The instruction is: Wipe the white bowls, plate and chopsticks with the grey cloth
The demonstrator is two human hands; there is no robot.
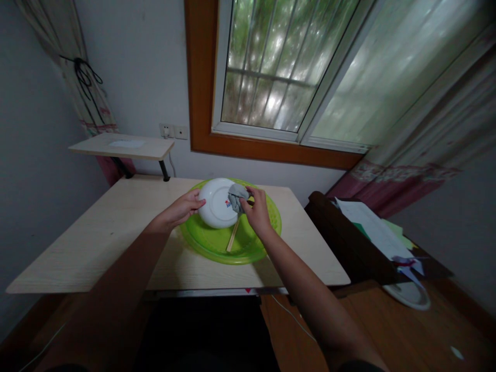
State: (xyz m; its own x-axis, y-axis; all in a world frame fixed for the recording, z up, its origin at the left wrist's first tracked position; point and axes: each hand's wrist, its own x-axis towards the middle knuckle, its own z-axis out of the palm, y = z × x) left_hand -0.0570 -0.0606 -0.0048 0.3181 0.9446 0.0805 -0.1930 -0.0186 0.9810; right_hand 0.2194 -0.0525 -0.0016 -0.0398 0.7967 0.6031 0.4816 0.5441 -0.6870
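A white plate point(214, 204) with a small red and blue mark is tilted up above a round green basin point(248, 254). My left hand point(186, 207) grips the plate by its left rim. My right hand point(256, 207) is closed on a grey cloth point(237, 196), which lies against the plate's right side. Light wooden chopsticks point(233, 236) rest in the basin below the plate, their upper ends partly hidden. The basin stands on a pale wooden table point(112, 227).
A small raised shelf point(151, 149) with a sheet of paper stands at the table's back left. Behind is a barred window point(271, 67) with an orange-brown frame. Right of the table, papers point(372, 227) lie on dark furniture point(344, 243).
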